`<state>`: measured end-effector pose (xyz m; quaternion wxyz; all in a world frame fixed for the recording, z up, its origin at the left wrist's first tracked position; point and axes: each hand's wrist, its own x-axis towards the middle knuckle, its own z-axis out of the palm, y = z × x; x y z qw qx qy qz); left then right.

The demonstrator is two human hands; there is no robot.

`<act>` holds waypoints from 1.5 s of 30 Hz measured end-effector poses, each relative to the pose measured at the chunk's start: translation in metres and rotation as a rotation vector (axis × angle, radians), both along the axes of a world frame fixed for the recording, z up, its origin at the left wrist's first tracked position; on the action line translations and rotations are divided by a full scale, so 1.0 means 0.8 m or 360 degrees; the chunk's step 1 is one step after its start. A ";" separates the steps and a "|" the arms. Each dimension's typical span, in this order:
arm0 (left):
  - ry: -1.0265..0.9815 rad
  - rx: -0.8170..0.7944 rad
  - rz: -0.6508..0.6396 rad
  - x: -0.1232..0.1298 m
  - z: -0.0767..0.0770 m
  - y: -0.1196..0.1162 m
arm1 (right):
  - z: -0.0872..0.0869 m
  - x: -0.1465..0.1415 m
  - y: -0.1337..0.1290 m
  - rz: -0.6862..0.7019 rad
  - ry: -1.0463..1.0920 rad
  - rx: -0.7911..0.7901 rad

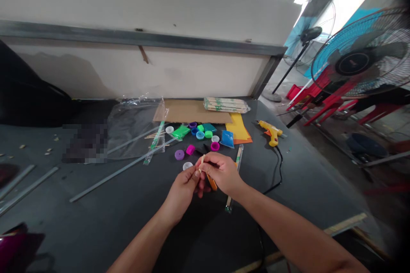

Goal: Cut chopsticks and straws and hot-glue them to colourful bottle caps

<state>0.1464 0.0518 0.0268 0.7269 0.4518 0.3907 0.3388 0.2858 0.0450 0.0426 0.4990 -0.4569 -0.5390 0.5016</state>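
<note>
Over the dark table, my left hand and my right hand meet, fingertips pinched together on a short pale wooden stick. The stick points up between the fingers, and its lower end is hidden. An orange-handled tool shows just under my right hand; I cannot make out its kind. Close by on the table lie several bottle caps, among them a purple cap, a magenta cap and a white cap. A wrapped pair of chopsticks lies partly behind my right wrist.
A yellow hot glue gun with a black cord lies to the right. Farther back are a cardboard sheet, a pack of wrapped chopsticks, yellow paper and a clear plastic bag. Long grey strips lie left.
</note>
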 end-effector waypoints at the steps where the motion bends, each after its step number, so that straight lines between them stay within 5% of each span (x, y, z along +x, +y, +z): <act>1: 0.0003 0.0003 0.0009 0.000 -0.001 0.000 | -0.001 0.000 0.000 0.0003 -0.0006 -0.0003; 22: 0.0048 -0.0086 -0.0051 -0.007 0.007 0.013 | -0.007 0.005 0.015 -0.0072 0.0278 -0.0174; 34: 0.0459 0.0429 -0.0129 -0.003 -0.002 0.006 | -0.006 0.001 0.009 -0.0128 0.0084 -0.0183; 38: 0.0968 0.0890 -0.0124 -0.034 0.014 0.028 | -0.006 0.004 0.010 -0.0206 0.0065 -0.0155; 41: 0.1822 0.1365 0.0204 -0.081 0.026 0.058 | -0.006 0.007 0.011 -0.0258 0.0065 -0.0149; 45: 0.2775 0.1195 0.0172 -0.137 0.026 0.087 | -0.004 0.007 0.010 -0.0220 0.0091 -0.0153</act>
